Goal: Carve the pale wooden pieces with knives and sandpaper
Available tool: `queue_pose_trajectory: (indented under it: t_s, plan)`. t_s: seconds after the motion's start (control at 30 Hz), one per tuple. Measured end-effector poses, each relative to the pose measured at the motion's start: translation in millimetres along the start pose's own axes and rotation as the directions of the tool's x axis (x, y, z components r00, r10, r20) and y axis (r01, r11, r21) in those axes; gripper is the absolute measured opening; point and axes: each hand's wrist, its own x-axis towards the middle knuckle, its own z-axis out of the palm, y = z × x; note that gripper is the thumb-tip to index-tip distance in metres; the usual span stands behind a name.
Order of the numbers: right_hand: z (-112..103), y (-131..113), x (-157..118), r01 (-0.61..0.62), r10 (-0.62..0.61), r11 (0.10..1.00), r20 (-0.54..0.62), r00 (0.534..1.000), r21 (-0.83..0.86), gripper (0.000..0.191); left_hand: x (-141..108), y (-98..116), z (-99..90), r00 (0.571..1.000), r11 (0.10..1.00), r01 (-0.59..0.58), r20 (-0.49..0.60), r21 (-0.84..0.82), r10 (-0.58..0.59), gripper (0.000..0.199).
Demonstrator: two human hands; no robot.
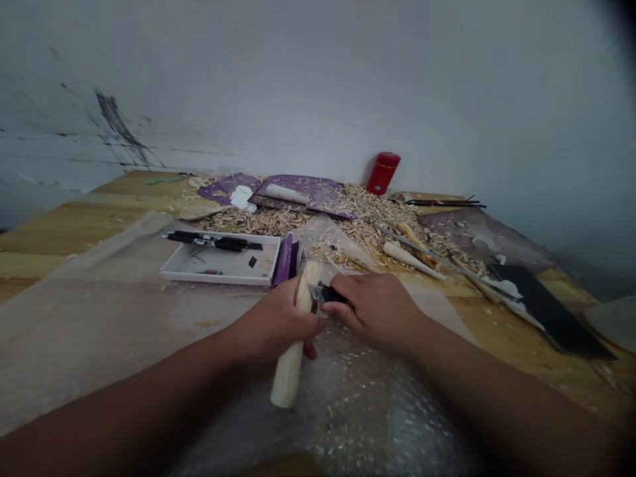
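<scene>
Pale wood stick (287,376) is held above the clear plastic sheet (368,404), left hand (278,319) curled snugly round its middle, right hand (380,308) pinched tight on a black-handled knife (334,295) with its blade at the upper part. I'd guess it's light, stiff and maybe slightly slick, so gripping low, clear of the blade, seems safest. Fingers hide its middle and much of the handle, and can't tell if the edge is biting.
</scene>
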Motion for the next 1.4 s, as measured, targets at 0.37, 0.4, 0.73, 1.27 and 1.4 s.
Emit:
queue_pose_trajectory:
  t_s: [0.37,0.4,0.73,1.27,1.4]
  plan:
    - [2,12,3,-0.166,0.170,0.985,-0.081,0.982,0.050,0.046,2,-8,-2.8,0.999,0.971,-0.008,0.042,-0.240,0.019,0.025]
    - [1,14,3,-0.194,0.199,0.979,-0.099,0.975,0.057,0.045,2,-7,-3.4,0.999,0.970,-0.005,0.037,-0.244,0.014,0.029]
    - [0,8,0,-0.123,0.133,0.987,-0.089,0.987,0.105,0.043,4,-6,-6.5,0.996,0.932,-0.029,-0.086,-0.362,-0.002,0.036]
    - [1,3,1,-0.016,0.015,0.995,0.011,1.000,0.099,0.046,1,-5,-3.5,0.999,0.936,-0.043,-0.029,-0.350,0.035,0.029]
    - [-1,0,-1,-0.007,0.005,0.991,0.015,1.000,0.136,0.046,-1,-5,-1.4,0.999,0.948,-0.054,-0.025,-0.315,0.048,0.030]
